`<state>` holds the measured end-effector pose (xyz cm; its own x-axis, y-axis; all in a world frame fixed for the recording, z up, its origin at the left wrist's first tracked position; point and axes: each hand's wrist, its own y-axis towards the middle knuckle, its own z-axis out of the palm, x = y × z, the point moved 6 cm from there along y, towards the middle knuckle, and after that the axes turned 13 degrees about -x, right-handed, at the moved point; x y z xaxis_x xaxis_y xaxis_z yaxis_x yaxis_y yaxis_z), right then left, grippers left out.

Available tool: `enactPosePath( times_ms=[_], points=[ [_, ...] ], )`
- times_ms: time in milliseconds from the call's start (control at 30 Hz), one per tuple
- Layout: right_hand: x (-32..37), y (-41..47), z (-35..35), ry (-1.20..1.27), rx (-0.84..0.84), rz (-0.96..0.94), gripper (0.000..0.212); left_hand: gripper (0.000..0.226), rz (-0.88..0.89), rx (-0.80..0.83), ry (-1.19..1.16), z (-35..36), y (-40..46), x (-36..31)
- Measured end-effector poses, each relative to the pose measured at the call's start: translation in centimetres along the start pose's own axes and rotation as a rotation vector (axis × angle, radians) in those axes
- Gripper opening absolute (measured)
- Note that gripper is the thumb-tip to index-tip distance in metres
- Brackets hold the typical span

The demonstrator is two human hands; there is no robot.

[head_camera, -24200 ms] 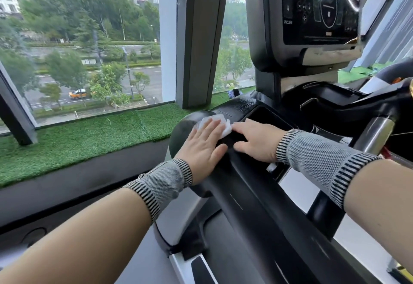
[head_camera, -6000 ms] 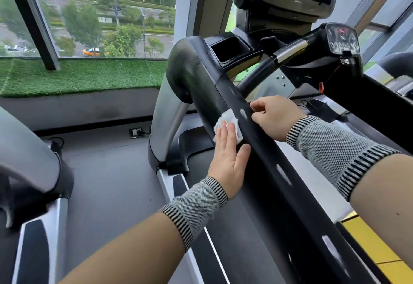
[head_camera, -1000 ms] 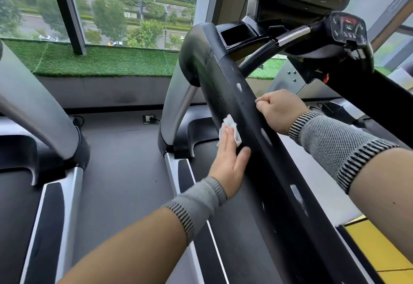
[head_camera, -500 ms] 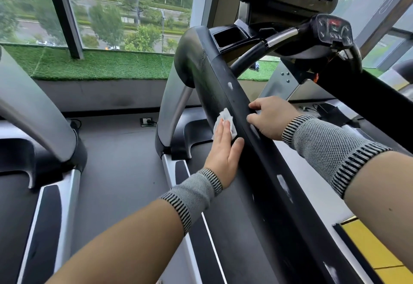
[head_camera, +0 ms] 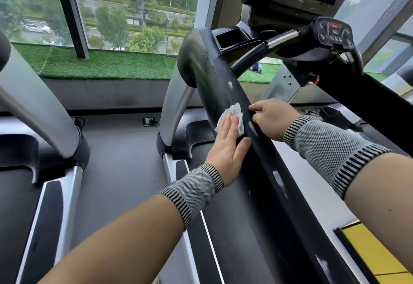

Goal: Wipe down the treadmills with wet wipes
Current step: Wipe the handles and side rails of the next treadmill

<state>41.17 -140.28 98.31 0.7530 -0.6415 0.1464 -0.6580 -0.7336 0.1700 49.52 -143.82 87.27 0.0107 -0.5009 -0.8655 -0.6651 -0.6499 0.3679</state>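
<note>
White, limp and light, the wet wipe point(head_camera: 232, 118) is best pinned under the flat left hand point(head_camera: 228, 147) on the handrail point(head_camera: 263, 163), while the right hand point(head_camera: 273, 118) curls over its top edge.

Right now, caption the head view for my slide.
Left hand presses a wet wipe flat against the treadmill's black side rail; right hand steadies it.

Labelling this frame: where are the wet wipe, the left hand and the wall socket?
wet wipe point(head_camera: 235, 113), head view, upper bare part.
left hand point(head_camera: 228, 147), head view, back of hand.
wall socket point(head_camera: 147, 120), head view, faceplate.
</note>
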Motion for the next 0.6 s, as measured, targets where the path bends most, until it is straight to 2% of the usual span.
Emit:
enactPosePath(
  times_ms=[100,267,467,600],
  points=[
    [-0.2,-0.4,0.0,0.016,-0.002,-0.013,0.039,0.080,0.051,-0.001,-0.024,0.3,-2.6,-0.5],
    [-0.4,-1.0,-0.1,0.041,-0.002,-0.030,0.038,0.076,0.115,0.033,-0.019,1.3,-6.8,-0.3],
    [0.0,-1.6,-0.2,0.047,-0.018,-0.033,0.037,0.073,-0.090,-0.054,-0.098,0.9,-1.9,-0.4],
    [-0.1,-2.1,-0.3,0.050,-0.039,-0.045,0.034,0.075,-0.158,-0.093,-0.212,2.4,-6.3,0.0]
  ],
)
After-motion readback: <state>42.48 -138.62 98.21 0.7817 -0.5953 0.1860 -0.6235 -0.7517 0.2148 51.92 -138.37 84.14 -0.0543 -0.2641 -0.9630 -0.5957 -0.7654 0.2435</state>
